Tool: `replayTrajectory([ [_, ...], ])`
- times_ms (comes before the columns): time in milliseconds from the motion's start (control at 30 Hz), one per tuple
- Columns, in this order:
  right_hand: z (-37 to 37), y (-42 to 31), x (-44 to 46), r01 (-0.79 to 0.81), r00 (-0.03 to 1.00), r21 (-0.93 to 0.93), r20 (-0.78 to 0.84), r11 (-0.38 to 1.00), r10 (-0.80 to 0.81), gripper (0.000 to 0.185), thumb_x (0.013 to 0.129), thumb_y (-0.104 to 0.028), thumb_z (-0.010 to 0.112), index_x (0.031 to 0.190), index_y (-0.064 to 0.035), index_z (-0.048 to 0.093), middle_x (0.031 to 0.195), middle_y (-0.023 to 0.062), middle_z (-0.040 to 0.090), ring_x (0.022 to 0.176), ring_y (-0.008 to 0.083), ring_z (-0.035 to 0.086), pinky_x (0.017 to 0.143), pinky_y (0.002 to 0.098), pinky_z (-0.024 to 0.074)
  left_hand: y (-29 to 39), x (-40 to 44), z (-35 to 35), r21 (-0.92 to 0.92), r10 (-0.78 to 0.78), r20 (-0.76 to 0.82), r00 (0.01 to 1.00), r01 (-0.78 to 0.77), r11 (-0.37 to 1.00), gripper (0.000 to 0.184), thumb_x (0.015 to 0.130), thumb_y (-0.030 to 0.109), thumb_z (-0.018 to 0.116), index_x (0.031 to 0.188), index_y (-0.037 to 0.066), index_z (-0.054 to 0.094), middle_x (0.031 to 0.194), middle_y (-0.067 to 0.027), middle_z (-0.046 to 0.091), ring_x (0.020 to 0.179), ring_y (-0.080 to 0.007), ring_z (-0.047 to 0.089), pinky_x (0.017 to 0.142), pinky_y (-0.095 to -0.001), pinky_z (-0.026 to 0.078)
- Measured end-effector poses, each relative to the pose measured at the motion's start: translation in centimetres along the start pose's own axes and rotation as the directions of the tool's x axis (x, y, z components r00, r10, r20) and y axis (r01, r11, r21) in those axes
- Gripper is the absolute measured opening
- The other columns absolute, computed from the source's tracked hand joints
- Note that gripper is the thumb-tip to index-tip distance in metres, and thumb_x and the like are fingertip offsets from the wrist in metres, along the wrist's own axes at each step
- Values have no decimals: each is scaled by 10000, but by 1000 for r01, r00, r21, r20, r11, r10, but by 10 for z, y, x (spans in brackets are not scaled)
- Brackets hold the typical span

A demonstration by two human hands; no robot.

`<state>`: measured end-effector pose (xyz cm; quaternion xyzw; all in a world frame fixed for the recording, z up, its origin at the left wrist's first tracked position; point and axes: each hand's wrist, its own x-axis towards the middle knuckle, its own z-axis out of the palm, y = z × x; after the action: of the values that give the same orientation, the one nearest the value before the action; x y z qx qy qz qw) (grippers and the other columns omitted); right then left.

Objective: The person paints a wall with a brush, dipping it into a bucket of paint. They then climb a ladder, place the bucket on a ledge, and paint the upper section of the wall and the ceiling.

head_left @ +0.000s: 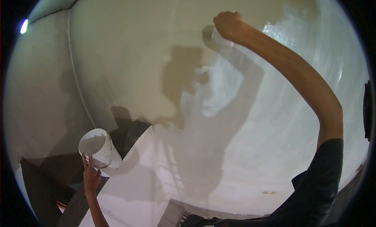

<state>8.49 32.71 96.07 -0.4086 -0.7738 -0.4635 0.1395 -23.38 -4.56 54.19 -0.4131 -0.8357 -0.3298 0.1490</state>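
High on the wall, my right hand (228,25) is closed in a fist against the surface, where wet white coating (278,33) meets the beige wall (129,43). What it grips is mostly hidden behind the fingers; a pale edge shows just below them. At the lower left, a white bucket (113,158) smeared with grey stands tilted in the view on a dark ledge. My left hand (91,176) is at the bucket's near side, its fingers apart, with two fingertips up at the rim. Whitish material shows inside the bucket.
A dark ledge (135,137) runs diagonally below the beige wall. The wall corner rises behind the bucket. A bright lamp (24,26) shines at the upper left. A dark object (367,109) is at the right edge. My shadow falls across the wall's middle.
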Motion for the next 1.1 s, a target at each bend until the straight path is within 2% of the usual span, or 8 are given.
replayTrajectory([
  [233,9,-24,-15,-146,963,55,-219,988,154,100,712,-66,622,802,-85,661,865,103,643,838,209,643,637,322,514,15,-1,-6,13,-25,-16,1000,25,1000,832,665,-65,617,1385,134,250,1466,-171,78,1122,-413,446,817,-436,489],
  [300,62,-45,-25,-124,921,-243,-388,962,21,70,714,-70,613,765,-101,649,767,62,621,728,182,627,527,280,459,7,-1,-2,31,-18,-17,1000,19,999,828,668,-62,618,1384,134,252,1466,-170,80,1123,-412,446,816,-435,489],
  [367,114,-73,-42,-197,862,-191,-501,962,77,57,727,-53,586,726,-93,627,657,24,547,612,145,555,454,264,375,1,-1,1,41,-27,-7,1000,27,999,819,673,-58,618,1382,134,256,1467,-166,82,1123,-412,448,811,-435,488],
  [567,190,-180,-143,-271,913,-533,-405,802,40,224,704,-16,578,918,0,644,609,7,483,524,98,456,425,243,325,6,-1,-2,21,-20,11,1000,19,1000,778,689,-45,620,1370,91,269,1471,-149,74,1104,-399,476,814,-424,492],
  [633,196,-199,-172,86,973,-637,-113,766,-203,276,682,-8,590,951,5,648,617,32,521,532,85,460,413,220,315,6,-1,-2,21,-30,16,999,29,999,773,690,-42,621,1368,84,270,1471,-151,72,1097,-398,483,813,-423,493],
  [733,194,-233,-205,-88,983,-209,-175,974,51,252,650,9,597,893,-25,657,661,50,560,591,108,516,449,227,362,2,0,1,8,-84,52,995,84,996,767,692,-39,621,1366,82,273,1470,-158,71,1088,-403,488,811,-422,493],
  [900,152,-190,-145,128,989,326,28,937,-145,113,640,-60,635,743,-107,633,722,44,596,730,172,599,540,303,458,0,1,0,-26,-38,26,999,39,999,780,689,-37,622,1371,87,264,1465,-179,68,1080,-417,489,808,-423,493],
  [1100,66,-93,-28,211,968,156,-168,965,-184,85,718,-100,594,774,-83,656,852,105,647,825,253,642,616,354,511,-5,1,-2,2,-41,56,998,41,999,801,682,-43,615,1379,109,251,1463,-190,70,1072,-421,493,782,-421,499],
])
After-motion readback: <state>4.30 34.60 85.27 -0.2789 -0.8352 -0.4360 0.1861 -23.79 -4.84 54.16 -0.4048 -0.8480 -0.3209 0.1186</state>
